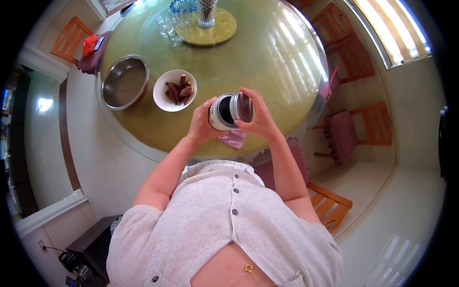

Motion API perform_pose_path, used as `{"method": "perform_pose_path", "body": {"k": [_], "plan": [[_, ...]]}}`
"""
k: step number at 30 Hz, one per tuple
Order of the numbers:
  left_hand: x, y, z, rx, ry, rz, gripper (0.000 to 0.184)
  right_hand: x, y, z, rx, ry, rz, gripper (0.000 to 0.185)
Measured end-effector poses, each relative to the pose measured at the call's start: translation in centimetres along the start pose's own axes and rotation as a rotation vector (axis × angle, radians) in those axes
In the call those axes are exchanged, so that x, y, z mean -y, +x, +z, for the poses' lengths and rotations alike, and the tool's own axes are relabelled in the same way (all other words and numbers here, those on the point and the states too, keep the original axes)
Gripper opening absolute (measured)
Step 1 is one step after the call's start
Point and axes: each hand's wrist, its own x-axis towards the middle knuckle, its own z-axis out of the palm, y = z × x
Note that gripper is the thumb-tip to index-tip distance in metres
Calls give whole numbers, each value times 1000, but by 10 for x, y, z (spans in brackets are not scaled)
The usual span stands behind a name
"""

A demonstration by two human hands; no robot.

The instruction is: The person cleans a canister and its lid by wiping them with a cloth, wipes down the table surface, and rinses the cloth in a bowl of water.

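My left hand (202, 122) is wrapped round a pale canister (214, 117) with dark writing on its side and a silvery rim. Its mouth is uncovered and the inside looks black; any contents cannot be made out. In my right hand (259, 116) is the canister's round lid (245, 107), dark reddish-brown on top with a silver edge. It is tilted up at the right side of the mouth, very close to the rim; whether they touch I cannot tell. Below the canister, a pink cloth (233, 138) lies on the table.
On the round glass-topped table (258, 62) stand a white bowl (162, 98) of sweet potatoes (180, 90) and a steel basin (125, 82) of cloudy liquid. Drinking glasses (173, 29) and a cut-glass vase (207, 13) stand at the turntable (224, 33). Wooden chairs (373, 123) surround the table.
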Motion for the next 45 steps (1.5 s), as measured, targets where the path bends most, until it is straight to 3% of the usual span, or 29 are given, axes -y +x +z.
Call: {"method": "perform_pose_path", "body": {"k": [5,7,8,10,17,32,39,45], "plan": [[4,0,6,-21,-89,-40,103,-10,-5,4,-11,57,48,82],[4,1,5,-20,-104,-51,103,-21,-6,10,-114,496,137,83],[3,1,5,-32,-120,-39,102,-27,-6,10,-116,497,136,83],[3,1,5,-41,-134,-27,102,-32,-5,7,-192,905,246,79],[6,1,11,-97,-211,69,102,-44,-8,1,-276,1458,372,59],[4,6,8,-104,-213,97,104,-54,-8,3,-256,1811,453,55],[5,-5,-2,-111,-68,79,104,-57,-7,7,-198,1866,434,56],[10,-13,-7,-130,-143,23,101,-55,1,16,-192,1811,442,57]]}}
